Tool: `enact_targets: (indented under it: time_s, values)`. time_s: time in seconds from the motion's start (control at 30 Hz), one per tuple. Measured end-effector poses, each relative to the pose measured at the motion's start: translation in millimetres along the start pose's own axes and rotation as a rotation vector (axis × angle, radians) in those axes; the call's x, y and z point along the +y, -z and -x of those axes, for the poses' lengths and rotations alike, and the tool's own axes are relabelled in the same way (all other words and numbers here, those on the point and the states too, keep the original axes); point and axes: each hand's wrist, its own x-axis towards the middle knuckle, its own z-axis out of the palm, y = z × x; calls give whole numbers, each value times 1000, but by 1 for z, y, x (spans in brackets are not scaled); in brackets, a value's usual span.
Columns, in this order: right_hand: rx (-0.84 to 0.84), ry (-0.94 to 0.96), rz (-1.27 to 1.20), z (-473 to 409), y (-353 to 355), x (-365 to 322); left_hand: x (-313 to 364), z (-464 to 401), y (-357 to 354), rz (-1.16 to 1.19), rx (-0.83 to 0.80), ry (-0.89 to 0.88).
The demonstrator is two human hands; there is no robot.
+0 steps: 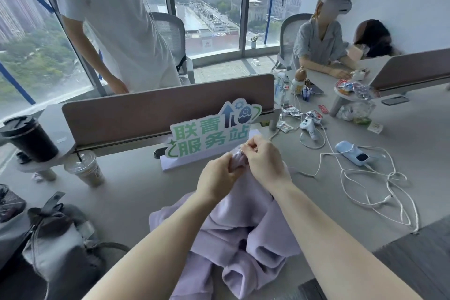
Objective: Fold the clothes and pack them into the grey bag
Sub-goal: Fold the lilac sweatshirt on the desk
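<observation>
Hands close together, left hand point(216, 178) and right hand point(264, 162) pinching the lilac garment point(243, 234) raised.

Green sign point(211, 134), iced drink point(85, 168), white cables point(379, 192).

garment point(243, 234) on table point(136, 192), bag point(60, 246) left
</observation>
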Motion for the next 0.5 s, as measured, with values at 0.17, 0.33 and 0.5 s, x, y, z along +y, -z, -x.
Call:
enact_targets:
  time_s: [0.17, 0.33, 0.5]
  values:
    - [34, -155, 106, -5, 0, 27, -4, 16, 9, -81, -3, -105]
    - [120, -346, 109, -23, 17, 54, -25, 35, 42, -136, -37, -167]
    - [137, -219, 115, -25, 18, 38, -35, 32, 46, -187, -128, 42]
